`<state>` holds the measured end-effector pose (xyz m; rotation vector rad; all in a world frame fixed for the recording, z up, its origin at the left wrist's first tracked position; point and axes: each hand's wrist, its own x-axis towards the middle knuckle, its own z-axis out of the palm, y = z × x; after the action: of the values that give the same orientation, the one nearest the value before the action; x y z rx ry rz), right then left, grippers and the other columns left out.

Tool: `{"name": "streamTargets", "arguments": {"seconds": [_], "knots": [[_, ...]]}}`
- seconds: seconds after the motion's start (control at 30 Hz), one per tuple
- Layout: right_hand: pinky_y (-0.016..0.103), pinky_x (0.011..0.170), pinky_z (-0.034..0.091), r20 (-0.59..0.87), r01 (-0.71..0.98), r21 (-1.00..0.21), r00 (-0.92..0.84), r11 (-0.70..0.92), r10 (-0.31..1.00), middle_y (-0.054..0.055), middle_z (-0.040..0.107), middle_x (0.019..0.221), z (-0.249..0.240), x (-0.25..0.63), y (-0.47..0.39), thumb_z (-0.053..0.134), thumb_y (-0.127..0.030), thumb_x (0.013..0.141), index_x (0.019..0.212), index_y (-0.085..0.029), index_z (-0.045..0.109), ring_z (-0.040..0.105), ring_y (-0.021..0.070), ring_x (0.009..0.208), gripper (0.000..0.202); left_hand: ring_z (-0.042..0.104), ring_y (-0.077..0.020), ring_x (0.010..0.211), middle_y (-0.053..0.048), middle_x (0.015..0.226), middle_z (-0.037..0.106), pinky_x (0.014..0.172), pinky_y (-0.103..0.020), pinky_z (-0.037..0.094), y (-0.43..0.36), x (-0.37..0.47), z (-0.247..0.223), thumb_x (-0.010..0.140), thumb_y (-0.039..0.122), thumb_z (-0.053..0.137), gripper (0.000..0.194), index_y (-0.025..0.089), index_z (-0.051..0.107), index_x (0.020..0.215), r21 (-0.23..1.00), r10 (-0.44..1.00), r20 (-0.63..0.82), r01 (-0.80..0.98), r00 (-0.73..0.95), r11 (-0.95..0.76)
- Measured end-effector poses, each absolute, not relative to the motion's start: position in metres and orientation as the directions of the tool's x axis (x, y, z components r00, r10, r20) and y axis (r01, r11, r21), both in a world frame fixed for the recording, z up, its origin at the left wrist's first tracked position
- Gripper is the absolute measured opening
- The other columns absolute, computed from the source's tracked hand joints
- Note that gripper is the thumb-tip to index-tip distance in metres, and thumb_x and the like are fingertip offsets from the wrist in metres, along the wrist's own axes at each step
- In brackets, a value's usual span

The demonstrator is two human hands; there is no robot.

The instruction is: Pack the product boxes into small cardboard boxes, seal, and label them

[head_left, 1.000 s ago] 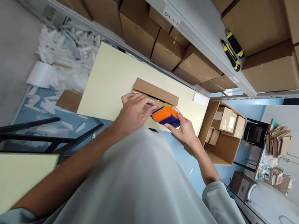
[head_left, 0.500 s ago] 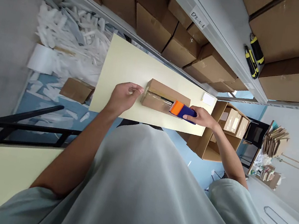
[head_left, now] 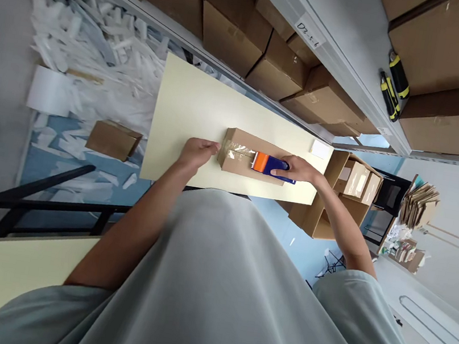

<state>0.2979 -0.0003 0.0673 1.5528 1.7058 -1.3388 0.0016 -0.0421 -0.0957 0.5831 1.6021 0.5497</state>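
A long cardboard box (head_left: 237, 164) lies on the pale yellow tabletop (head_left: 193, 97), with clear shiny tape (head_left: 237, 151) along its top near the left end. My right hand (head_left: 296, 169) grips a blue and orange tape dispenser (head_left: 270, 165), whose toothed orange end rests over the middle of the box. At the box's left end is my left hand (head_left: 198, 153), its thumb and fingers pressed together. Whatever they pinch is too small to make out, and I cannot tell whether the fingertips touch the box.
Cardboard boxes (head_left: 233, 32) line the shelf beyond the table. Two yellow-black utility knives (head_left: 393, 84) lie on the upper shelf. A white label (head_left: 320, 149) sits at the table's right end. White packing scraps (head_left: 98, 37) and a small box (head_left: 113, 140) are on the left floor.
The tape dispenser has slid left along the box in my right hand. My left hand has turned, its fingers folding in more by the box's left end. The view has shifted slightly.
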Motion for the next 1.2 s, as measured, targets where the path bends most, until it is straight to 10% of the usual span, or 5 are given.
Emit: {"name": "streamTargets", "arguments": {"seconds": [0.27, 0.47, 1.2], "knots": [[0.030, 0.076, 0.042, -0.847, 0.976, -0.216, -0.171, -0.031, 0.503, 0.004, 0.073, 0.090, 0.067, 0.279, -0.006, 0.080, -0.070, 0.102, 0.095, -0.019, 0.070, 0.063, 0.0195, 0.081, 0.052, 0.080, -0.0292, 0.120, -0.020, 0.147, 0.079, 0.109, -0.039, 0.060, -0.061, 0.002, -0.092, 0.099, 0.036, 0.079, 0.051, 0.015, 0.076, 0.146, 0.732, 0.793, -0.586, 0.312, -0.166, 0.606], [0.031, 0.075, 0.042, -0.835, 0.975, -0.222, -0.179, -0.022, 0.521, 0.006, 0.074, 0.091, 0.071, 0.280, -0.014, 0.077, -0.075, 0.101, 0.102, -0.017, 0.073, 0.062, 0.0205, 0.080, 0.058, 0.079, -0.0398, 0.102, -0.020, 0.104, 0.085, 0.091, -0.042, 0.052, -0.073, 0.038, -0.068, 0.119, 0.045, 0.046, 0.043, 0.020, 0.079, 0.111, 0.685, 0.875, -0.484, 0.627, 0.012, 0.370], [0.032, 0.073, 0.048, -0.900, 0.962, -0.200, -0.104, -0.188, 0.424, 0.009, 0.083, 0.089, 0.055, 0.494, -0.055, 0.088, -0.066, 0.098, 0.093, -0.019, 0.077, 0.077, 0.0252, 0.083, 0.048, 0.039, -0.0149, 0.076, 0.004, 0.067, 0.042, 0.072, -0.031, 0.029, -0.057, 0.071, -0.062, 0.119, 0.025, 0.052, 0.047, 0.022, 0.044, 0.073, 0.551, 0.850, -0.486, 0.683, -0.205, 0.480]]}}
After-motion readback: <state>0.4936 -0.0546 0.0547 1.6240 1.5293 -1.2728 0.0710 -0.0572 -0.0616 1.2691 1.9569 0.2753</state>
